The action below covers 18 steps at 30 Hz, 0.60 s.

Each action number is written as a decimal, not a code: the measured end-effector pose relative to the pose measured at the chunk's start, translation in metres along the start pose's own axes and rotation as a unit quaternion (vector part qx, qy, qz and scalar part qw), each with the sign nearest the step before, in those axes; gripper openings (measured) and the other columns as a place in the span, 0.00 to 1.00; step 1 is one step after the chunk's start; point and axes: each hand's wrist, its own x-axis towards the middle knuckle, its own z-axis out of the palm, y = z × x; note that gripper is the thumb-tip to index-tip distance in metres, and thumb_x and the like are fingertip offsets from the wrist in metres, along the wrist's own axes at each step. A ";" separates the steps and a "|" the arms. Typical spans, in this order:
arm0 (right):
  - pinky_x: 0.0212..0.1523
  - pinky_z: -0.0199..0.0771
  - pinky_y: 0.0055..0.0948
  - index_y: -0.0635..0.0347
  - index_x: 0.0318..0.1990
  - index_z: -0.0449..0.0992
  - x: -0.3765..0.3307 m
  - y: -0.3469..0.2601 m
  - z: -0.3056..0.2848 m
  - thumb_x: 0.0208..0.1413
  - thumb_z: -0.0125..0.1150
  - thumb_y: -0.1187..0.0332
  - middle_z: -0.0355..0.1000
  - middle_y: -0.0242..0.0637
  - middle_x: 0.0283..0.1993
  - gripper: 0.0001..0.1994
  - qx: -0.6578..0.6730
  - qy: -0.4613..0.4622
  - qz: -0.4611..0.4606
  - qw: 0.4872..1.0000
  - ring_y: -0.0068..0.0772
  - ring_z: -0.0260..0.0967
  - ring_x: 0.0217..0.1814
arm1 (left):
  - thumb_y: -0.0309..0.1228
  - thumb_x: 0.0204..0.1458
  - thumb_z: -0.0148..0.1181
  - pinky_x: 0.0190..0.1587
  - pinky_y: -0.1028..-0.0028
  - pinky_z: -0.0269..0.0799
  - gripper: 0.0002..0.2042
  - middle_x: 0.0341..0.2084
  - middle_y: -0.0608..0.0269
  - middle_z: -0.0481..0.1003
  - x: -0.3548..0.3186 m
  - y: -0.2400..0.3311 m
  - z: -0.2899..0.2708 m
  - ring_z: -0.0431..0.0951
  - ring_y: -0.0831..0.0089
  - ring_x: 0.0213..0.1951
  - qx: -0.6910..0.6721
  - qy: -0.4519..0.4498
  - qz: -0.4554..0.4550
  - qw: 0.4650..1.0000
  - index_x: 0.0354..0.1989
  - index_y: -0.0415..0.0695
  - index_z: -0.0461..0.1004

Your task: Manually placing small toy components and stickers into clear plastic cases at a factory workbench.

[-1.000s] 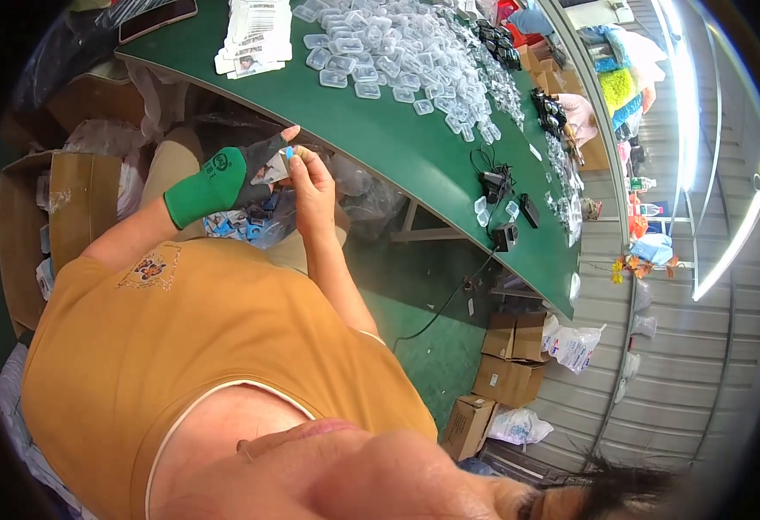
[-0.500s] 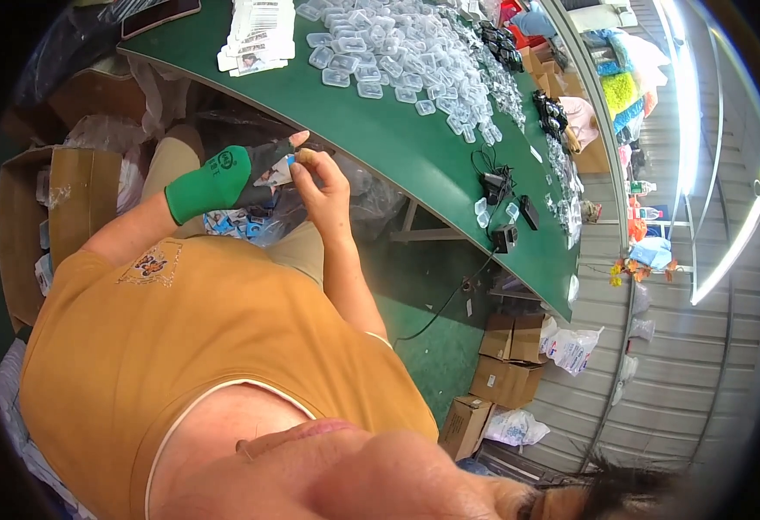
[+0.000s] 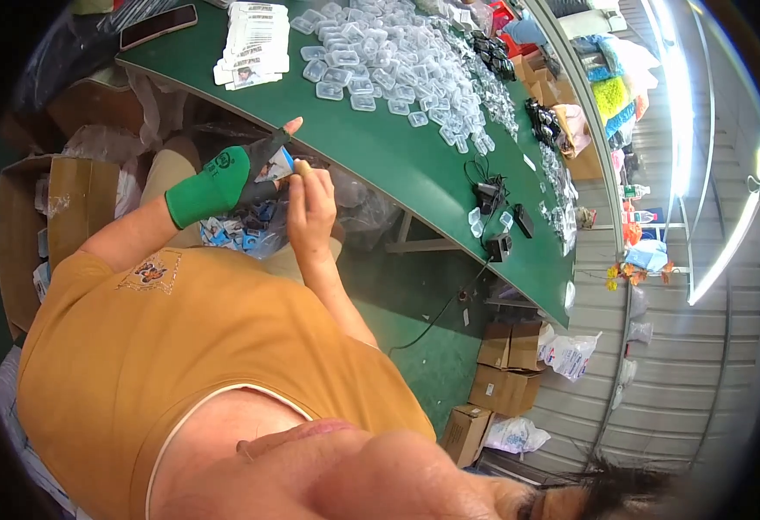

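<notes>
My left hand (image 3: 257,166) wears a green and dark grey glove with the thumb tip bare. It is closed on a small white-and-blue printed carton (image 3: 274,166), in front of the table edge. My right hand (image 3: 312,212) is bare, and its fingers pinch together at the blue end of that carton. Whether a smaller piece lies between those fingertips is hidden. Below both hands, several small blue-and-white cartons (image 3: 234,232) lie in a clear plastic bag.
On the green table (image 3: 371,152) lie flat printed cartons (image 3: 254,43), a phone (image 3: 159,26), many clear plastic cases (image 3: 380,74) and black adapters with cables (image 3: 488,191). An open cardboard box (image 3: 85,204) stands at my left; further boxes (image 3: 501,390) sit on the floor at right.
My right hand has moved down and slightly left, its fingers now more upright at the carton's end. The gloved thumb has lifted up and left. The view has shifted slightly.
</notes>
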 end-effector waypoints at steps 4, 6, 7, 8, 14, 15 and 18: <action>0.53 0.65 0.39 0.64 0.49 0.78 0.017 -0.017 -0.011 0.58 0.64 0.73 0.75 0.36 0.37 0.12 -0.105 -0.053 -0.105 0.988 0.40 0.73 0.44 | 0.26 0.50 0.64 0.38 0.66 0.75 0.46 0.33 0.54 0.76 0.002 0.005 -0.012 0.77 0.58 0.30 0.022 0.023 0.082 0.996 0.79 0.52 0.48; 0.54 0.64 0.39 0.64 0.49 0.77 0.020 -0.007 -0.013 0.57 0.66 0.70 0.75 0.36 0.38 0.14 -0.098 -0.062 -0.113 0.987 0.41 0.72 0.43 | 0.28 0.50 0.66 0.38 0.66 0.75 0.45 0.38 0.51 0.78 0.005 0.010 -0.025 0.77 0.56 0.29 0.068 -0.034 0.132 0.988 0.78 0.49 0.50; 0.54 0.65 0.39 0.64 0.50 0.76 0.025 -0.009 -0.015 0.56 0.67 0.69 0.75 0.37 0.39 0.16 -0.097 -0.084 -0.076 0.989 0.42 0.72 0.43 | 0.28 0.50 0.66 0.38 0.66 0.75 0.45 0.38 0.51 0.78 0.009 0.011 -0.028 0.77 0.56 0.29 0.066 -0.035 0.138 0.988 0.78 0.49 0.50; 0.53 0.65 0.39 0.64 0.51 0.75 0.029 -0.009 -0.017 0.55 0.68 0.68 0.75 0.37 0.39 0.17 -0.095 -0.105 -0.039 0.989 0.44 0.71 0.43 | 0.29 0.51 0.65 0.46 0.65 0.75 0.44 0.51 0.50 0.74 0.012 0.013 -0.030 0.77 0.54 0.41 0.040 -0.108 0.083 0.990 0.78 0.48 0.51; 0.43 0.78 0.26 0.57 0.41 0.66 0.030 0.033 0.013 0.67 0.60 0.72 0.71 0.30 0.40 0.07 0.468 0.102 0.278 0.833 0.21 0.72 0.38 | 0.40 0.45 0.75 0.67 0.56 0.64 0.48 0.67 0.47 0.65 0.026 0.000 -0.027 0.66 0.47 0.66 0.235 0.148 0.196 0.940 0.74 0.42 0.55; 0.44 0.78 0.26 0.57 0.45 0.67 0.025 0.049 0.020 0.67 0.59 0.73 0.71 0.31 0.41 0.07 0.477 0.125 0.272 0.827 0.22 0.72 0.40 | 0.42 0.42 0.78 0.67 0.55 0.62 0.50 0.68 0.47 0.64 0.023 -0.004 -0.024 0.64 0.47 0.68 0.212 0.151 0.149 0.954 0.74 0.41 0.55; 0.48 0.78 0.27 0.59 0.60 0.66 0.019 0.038 0.029 0.66 0.58 0.74 0.70 0.33 0.47 0.16 0.456 0.135 0.268 0.838 0.23 0.72 0.44 | 0.38 0.41 0.77 0.62 0.55 0.69 0.47 0.62 0.46 0.69 0.008 -0.019 -0.008 0.71 0.48 0.61 0.118 0.115 0.074 0.984 0.71 0.41 0.59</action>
